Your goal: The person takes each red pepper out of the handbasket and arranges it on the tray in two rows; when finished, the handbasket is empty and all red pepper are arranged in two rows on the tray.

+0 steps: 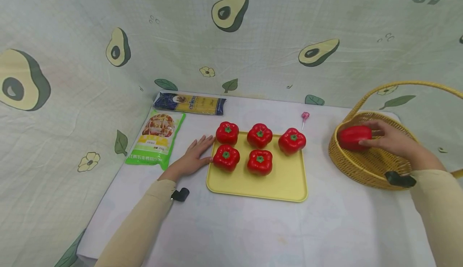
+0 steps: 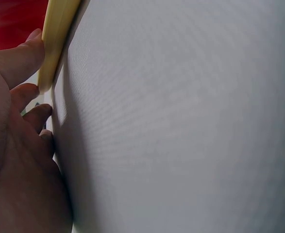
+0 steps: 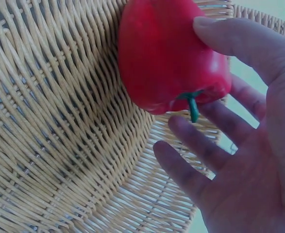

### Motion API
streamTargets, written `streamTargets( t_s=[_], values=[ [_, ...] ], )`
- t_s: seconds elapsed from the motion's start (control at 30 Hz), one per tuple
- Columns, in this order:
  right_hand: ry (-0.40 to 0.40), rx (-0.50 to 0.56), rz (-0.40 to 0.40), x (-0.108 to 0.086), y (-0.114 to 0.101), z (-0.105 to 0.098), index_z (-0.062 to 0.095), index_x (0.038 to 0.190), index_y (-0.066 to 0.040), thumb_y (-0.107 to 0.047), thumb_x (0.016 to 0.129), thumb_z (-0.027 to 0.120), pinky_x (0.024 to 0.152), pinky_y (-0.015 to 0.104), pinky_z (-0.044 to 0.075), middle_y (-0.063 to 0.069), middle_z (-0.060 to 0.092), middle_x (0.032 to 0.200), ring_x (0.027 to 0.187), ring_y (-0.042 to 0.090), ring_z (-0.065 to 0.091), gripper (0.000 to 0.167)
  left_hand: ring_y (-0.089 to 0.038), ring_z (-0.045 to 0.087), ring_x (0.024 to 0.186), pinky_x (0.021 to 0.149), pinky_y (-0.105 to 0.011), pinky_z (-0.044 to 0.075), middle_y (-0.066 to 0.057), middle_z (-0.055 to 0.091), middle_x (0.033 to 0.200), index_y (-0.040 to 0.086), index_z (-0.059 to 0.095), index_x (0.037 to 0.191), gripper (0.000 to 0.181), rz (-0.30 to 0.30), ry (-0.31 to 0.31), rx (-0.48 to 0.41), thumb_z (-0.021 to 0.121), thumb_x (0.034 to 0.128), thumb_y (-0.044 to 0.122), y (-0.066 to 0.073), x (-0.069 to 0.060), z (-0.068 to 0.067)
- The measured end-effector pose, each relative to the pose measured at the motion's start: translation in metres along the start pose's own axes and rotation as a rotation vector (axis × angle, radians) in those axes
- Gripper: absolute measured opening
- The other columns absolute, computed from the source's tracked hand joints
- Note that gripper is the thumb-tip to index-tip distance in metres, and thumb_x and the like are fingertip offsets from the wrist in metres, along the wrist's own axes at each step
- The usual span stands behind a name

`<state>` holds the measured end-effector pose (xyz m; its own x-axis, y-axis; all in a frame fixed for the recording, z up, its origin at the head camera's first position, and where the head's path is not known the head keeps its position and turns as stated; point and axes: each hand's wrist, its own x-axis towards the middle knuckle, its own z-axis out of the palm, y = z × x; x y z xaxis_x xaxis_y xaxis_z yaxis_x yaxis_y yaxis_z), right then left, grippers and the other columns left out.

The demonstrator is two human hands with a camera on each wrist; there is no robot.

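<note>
My right hand holds a red bell pepper inside the wicker basket. In the right wrist view, the thumb presses one side of this bell pepper and fingers reach behind it, while other fingers stay apart from it. Its green stem points toward the palm. At the left edge of the yellow tray, my left hand rests with its fingers extended. The left wrist view has its thumb against the tray's rim. Several red bell peppers sit in two rows on the tray, stems up.
Beyond the left hand lie a green-and-white food packet and a blue-and-yellow pasta packet. A pink lollipop lies between tray and basket. The basket's tall handle arches above the right hand. Patterned cloth hangs behind the white table.
</note>
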<state>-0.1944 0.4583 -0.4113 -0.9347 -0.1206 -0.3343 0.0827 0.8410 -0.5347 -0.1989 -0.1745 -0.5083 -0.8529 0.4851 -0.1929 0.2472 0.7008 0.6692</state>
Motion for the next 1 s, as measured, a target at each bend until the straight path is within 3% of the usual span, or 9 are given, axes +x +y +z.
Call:
streamTargets(
  t_s=[0.23,0.4,0.47,0.57,0.67,0.83,1.0],
  values=[
    [0.059,-0.034,-0.021,0.0010,-0.0020,-0.0015,0.030,0.150,0.009,-0.040,0.098,0.068,0.095,0.069,0.044,0.039,0.036,0.142,0.125,0.061,0.041,0.081,-0.020,-0.003,0.157,0.127,-0.047,-0.006,0.003,0.015,0.171,0.025,0.021,0.164,0.078,0.013,0.002,-0.003,0.062,0.1003,0.043,-0.0008,-0.0011,-0.0005],
    [0.093,-0.067,-0.040,0.0036,-0.0030,-0.0033,0.035,0.149,0.007,-0.039,0.096,0.071,0.081,0.039,0.053,0.037,0.041,0.139,0.121,0.058,0.047,0.079,-0.016,-0.004,0.157,0.127,-0.044,-0.007,0.005,0.014,0.171,0.027,0.020,0.164,0.077,0.002,-0.001,0.004,0.061,0.1005,0.043,-0.0005,-0.0005,-0.0005],
    [0.099,-0.075,-0.038,0.0041,-0.0036,-0.0035,0.035,0.149,0.007,-0.040,0.096,0.071,0.079,0.037,0.052,0.036,0.041,0.139,0.121,0.057,0.047,0.080,-0.016,-0.004,0.157,0.127,-0.043,-0.006,0.005,0.014,0.171,0.027,0.020,0.164,0.077,0.005,0.000,0.008,0.061,0.1007,0.043,-0.0005,-0.0003,-0.0004],
    [0.100,-0.086,-0.020,0.0039,-0.0050,-0.0030,0.033,0.151,0.006,-0.044,0.096,0.070,0.087,0.054,0.053,0.038,0.034,0.142,0.122,0.057,0.043,0.083,-0.018,-0.003,0.157,0.127,-0.044,-0.006,0.004,0.015,0.171,0.026,0.021,0.164,0.077,0.015,0.006,0.006,0.061,0.1006,0.043,-0.0004,-0.0003,-0.0006],
    [0.098,-0.103,0.005,0.0029,-0.0063,-0.0029,0.031,0.152,0.005,-0.050,0.095,0.068,0.093,0.072,0.044,0.041,0.024,0.146,0.123,0.059,0.039,0.087,-0.020,-0.002,0.157,0.127,-0.046,-0.006,0.002,0.016,0.170,0.025,0.022,0.164,0.077,0.024,0.010,-0.005,0.061,0.1004,0.043,0.0004,-0.0008,-0.0008],
    [0.107,-0.150,0.016,0.0025,-0.0069,-0.0033,0.031,0.152,0.004,-0.051,0.095,0.068,0.097,0.078,0.038,0.045,0.016,0.147,0.123,0.061,0.036,0.088,-0.019,-0.002,0.157,0.127,-0.046,-0.006,0.002,0.016,0.170,0.025,0.022,0.164,0.076,0.026,0.011,-0.012,0.061,0.1010,0.041,0.0018,-0.0013,-0.0008],
    [0.095,-0.155,0.006,0.0032,-0.0085,-0.0033,0.028,0.154,0.004,-0.050,0.095,0.068,0.100,0.080,0.033,0.043,0.023,0.147,0.127,0.061,0.031,0.089,-0.020,-0.002,0.157,0.127,-0.046,-0.006,0.002,0.016,0.170,0.024,0.023,0.164,0.075,0.021,0.012,-0.011,0.061,0.1015,0.039,0.0022,-0.0012,-0.0004]
  ],
)
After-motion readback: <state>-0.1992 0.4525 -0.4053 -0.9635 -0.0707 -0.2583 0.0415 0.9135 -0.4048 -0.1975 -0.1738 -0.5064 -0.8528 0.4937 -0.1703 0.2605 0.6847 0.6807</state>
